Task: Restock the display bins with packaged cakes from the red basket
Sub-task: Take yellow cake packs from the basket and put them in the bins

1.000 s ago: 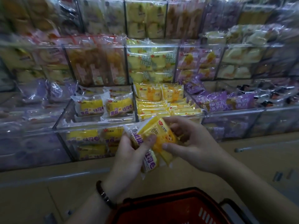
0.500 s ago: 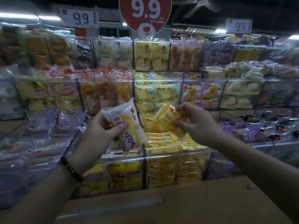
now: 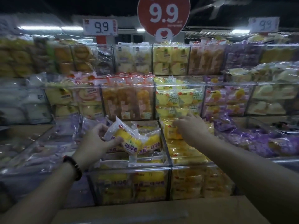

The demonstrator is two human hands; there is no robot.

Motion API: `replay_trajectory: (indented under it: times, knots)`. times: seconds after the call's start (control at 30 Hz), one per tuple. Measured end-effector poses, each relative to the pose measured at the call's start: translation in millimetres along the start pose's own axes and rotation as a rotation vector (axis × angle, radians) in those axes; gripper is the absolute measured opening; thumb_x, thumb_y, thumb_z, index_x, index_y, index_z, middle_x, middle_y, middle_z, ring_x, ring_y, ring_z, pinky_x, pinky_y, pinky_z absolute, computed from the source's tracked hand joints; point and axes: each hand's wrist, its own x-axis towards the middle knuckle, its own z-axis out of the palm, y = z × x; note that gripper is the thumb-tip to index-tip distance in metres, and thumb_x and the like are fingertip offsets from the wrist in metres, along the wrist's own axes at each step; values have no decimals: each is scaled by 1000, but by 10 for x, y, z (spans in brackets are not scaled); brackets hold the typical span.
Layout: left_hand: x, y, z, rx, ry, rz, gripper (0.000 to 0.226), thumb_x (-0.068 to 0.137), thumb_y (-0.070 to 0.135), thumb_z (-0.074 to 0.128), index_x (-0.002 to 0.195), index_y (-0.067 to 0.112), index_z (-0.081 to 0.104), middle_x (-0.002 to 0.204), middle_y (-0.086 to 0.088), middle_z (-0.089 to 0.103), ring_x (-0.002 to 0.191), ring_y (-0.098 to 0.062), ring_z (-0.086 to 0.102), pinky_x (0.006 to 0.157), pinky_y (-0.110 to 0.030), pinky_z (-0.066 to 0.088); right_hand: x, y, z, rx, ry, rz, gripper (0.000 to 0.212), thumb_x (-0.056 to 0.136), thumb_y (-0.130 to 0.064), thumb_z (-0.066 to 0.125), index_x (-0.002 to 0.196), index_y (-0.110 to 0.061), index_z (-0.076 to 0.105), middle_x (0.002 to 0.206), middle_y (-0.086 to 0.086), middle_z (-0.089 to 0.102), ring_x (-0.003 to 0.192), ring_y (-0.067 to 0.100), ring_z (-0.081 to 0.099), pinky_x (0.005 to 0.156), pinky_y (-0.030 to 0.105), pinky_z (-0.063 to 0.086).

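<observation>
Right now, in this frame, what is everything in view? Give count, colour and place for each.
round price sign: one, red with white 9.9, top centre.
price cards: two, white, either side of the round sign.
display bins: many, clear, stacked in tiers, filled with packaged cakes.
yellow cake pack: one, yellow and white, over the front centre bin.
orange-yellow packs: several, front bin right of centre.
purple packs: many, purple, bins at right.
cardboard surface: one, brown, bottom foreground.
bracelet: one, dark, left wrist.
left hand: grips the yellow cake pack.
right hand: over the orange-yellow packs; grip unclear.
</observation>
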Motion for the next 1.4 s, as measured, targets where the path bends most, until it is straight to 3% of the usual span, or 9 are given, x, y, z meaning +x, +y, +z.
replay_trajectory:
  times: [0.13,0.27,0.37,0.57,0.77,0.87,0.97,1.17,1.4]
  knots:
    - [97,-195,-160,255,-137,42,64,77,50,88,129,40,52,111,13,72,97,-10,71,82,-39,60,31,-141,-60,17,-23,49,51,95,-14,66,143,-27,54,146,7,57,131,31,51,107,48,47]
    - [160,-299,-119,729,-149,112,76,69,88,58,135,54,43,130,10,61,126,-24,52,104,-52,41,-149,-509,-333,279,245,-90,44,95,-37,61,138,-28,55,134,1,59,126,25,53,102,43,47]
    - [144,-253,-61,912,-137,81,55,86,79,55,133,50,50,136,4,50,130,-28,40,104,-50,31,-335,-884,-469,540,88,-286,48,94,-54,65,138,-40,53,135,-9,56,119,16,57,91,37,55]
    - [150,-70,-79,1152,-88,137,41,94,62,58,126,37,58,129,1,47,124,-29,42,103,-50,31,-317,-1296,-271,471,77,-333,47,99,-50,64,145,-44,55,128,-6,61,111,17,61,85,39,58]
    - [118,-33,37,1012,-159,208,57,97,32,70,143,52,42,139,7,54,131,-31,44,114,-51,34,-85,-1479,-109,622,-108,-146,22,96,-32,69,116,-36,78,102,-8,74,93,19,67,72,34,61]
    - [103,-104,61,972,-163,229,59,98,26,69,146,51,44,137,6,53,135,-34,38,113,-50,40,-63,-1406,-89,645,-242,-206,35,98,-22,65,129,-34,73,95,-10,65,87,18,64,72,33,58]
    - [84,-77,57,988,-166,244,61,98,27,68,149,50,42,140,6,51,134,-31,40,111,-48,41,-109,-1363,-135,690,-288,-222,43,96,-23,63,138,-33,67,115,-2,69,98,22,66,86,40,61]
    - [-177,194,5,984,-74,337,63,96,38,67,151,45,38,139,7,52,128,-24,48,112,-45,38,-553,-1169,-292,875,2,-100,27,97,-22,64,119,-30,78,99,-14,75,86,3,67,81,31,63]
    - [-1335,351,400,344,-171,598,19,88,29,64,105,35,57,95,23,49,85,0,51,72,-27,48,-1673,-1090,-176,959,351,-156,9,80,-17,65,85,-25,65,85,-16,59,84,9,56,73,25,46]
